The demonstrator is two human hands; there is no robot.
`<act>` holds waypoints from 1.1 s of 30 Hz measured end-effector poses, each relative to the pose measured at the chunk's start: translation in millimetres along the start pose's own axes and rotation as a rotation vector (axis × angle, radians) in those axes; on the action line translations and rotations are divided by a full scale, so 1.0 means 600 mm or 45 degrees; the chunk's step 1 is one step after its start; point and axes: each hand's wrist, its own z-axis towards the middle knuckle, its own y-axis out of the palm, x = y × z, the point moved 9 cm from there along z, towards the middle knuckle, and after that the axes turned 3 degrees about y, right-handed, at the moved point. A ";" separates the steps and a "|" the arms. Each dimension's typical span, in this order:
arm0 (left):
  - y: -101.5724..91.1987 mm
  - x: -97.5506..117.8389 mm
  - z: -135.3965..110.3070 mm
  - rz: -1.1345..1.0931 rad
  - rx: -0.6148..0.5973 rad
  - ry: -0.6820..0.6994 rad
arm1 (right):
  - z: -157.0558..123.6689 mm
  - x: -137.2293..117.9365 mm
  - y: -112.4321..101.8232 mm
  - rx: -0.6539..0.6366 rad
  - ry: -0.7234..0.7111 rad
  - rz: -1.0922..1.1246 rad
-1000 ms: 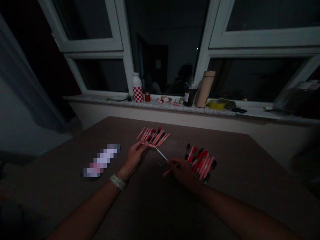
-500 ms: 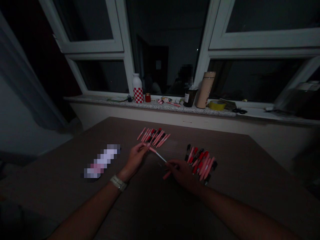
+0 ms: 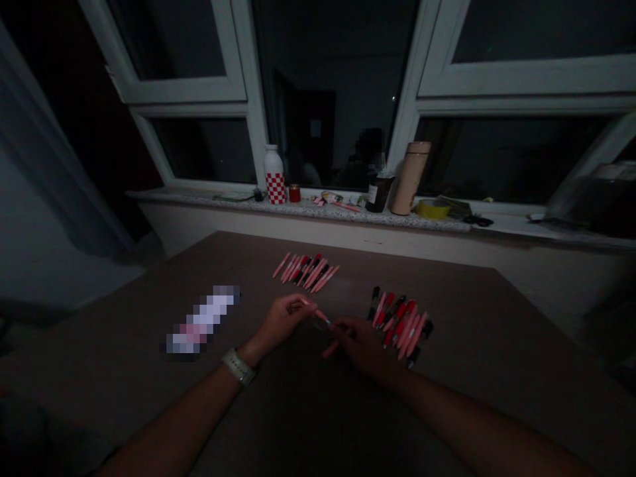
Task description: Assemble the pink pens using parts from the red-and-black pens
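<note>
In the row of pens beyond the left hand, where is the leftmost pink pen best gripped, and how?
Probably pinch the leftmost pink pen across its middle, coming from above and the left: it is slim and lies flat, with the neighbouring pens all on its right.

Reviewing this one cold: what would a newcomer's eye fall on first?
Probably mid-table, where the left hand pinches a slim pink pen part pointing at the right hand, below which a second pink piece juts out. Next, the pink, red and black pens in two clusters, one beyond the left hand, the other beside the right. Then the red-and-white checkered bottle on the windowsill.
</note>
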 end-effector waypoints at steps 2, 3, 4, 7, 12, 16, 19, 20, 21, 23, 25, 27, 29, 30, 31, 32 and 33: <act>0.002 -0.003 0.000 -0.021 -0.012 0.001 | 0.000 0.001 0.001 -0.004 -0.006 0.011; 0.003 -0.003 0.000 -0.034 -0.018 0.005 | 0.000 0.001 0.001 -0.001 -0.018 0.022; 0.003 -0.003 0.000 -0.043 -0.021 0.013 | 0.000 0.000 0.002 0.000 -0.029 0.038; -0.001 0.000 0.001 -0.050 0.007 0.044 | 0.000 -0.001 0.004 -0.011 -0.036 0.091; -0.003 0.005 0.002 -0.060 0.000 0.069 | 0.000 -0.004 -0.001 0.037 -0.041 0.050; -0.001 0.002 0.001 -0.003 -0.025 0.037 | -0.002 -0.010 -0.001 0.010 -0.049 0.032; -0.003 0.003 -0.001 0.091 -0.018 0.036 | -0.003 -0.011 0.002 -0.010 -0.047 0.036; -0.003 0.004 -0.001 0.112 -0.020 0.038 | -0.002 -0.010 0.001 -0.006 -0.045 0.031; -0.003 0.005 -0.002 0.127 -0.023 0.040 | -0.002 -0.009 0.001 0.000 -0.042 0.022; -0.001 0.007 -0.003 0.140 -0.033 0.037 | -0.001 -0.007 0.001 0.009 -0.042 0.004; 0.000 0.007 -0.004 0.147 -0.031 0.034 | -0.001 -0.005 0.001 0.009 -0.046 0.005; 0.000 0.006 -0.004 0.136 -0.027 0.040 | -0.001 -0.005 0.003 -0.009 -0.043 0.030; -0.002 0.002 -0.002 0.106 -0.025 0.047 | -0.002 -0.006 0.003 -0.016 -0.041 0.052; -0.004 0.000 -0.002 0.088 -0.022 0.049 | -0.002 -0.008 0.003 -0.015 -0.045 0.061; -0.005 -0.003 -0.001 0.074 -0.018 0.048 | -0.003 -0.010 0.003 -0.018 -0.053 0.071; -0.007 -0.007 0.000 0.067 -0.015 0.043 | -0.003 -0.012 0.003 -0.023 -0.061 0.082; -0.008 -0.010 0.001 0.067 -0.013 0.037 | -0.003 -0.013 0.004 -0.029 -0.067 0.093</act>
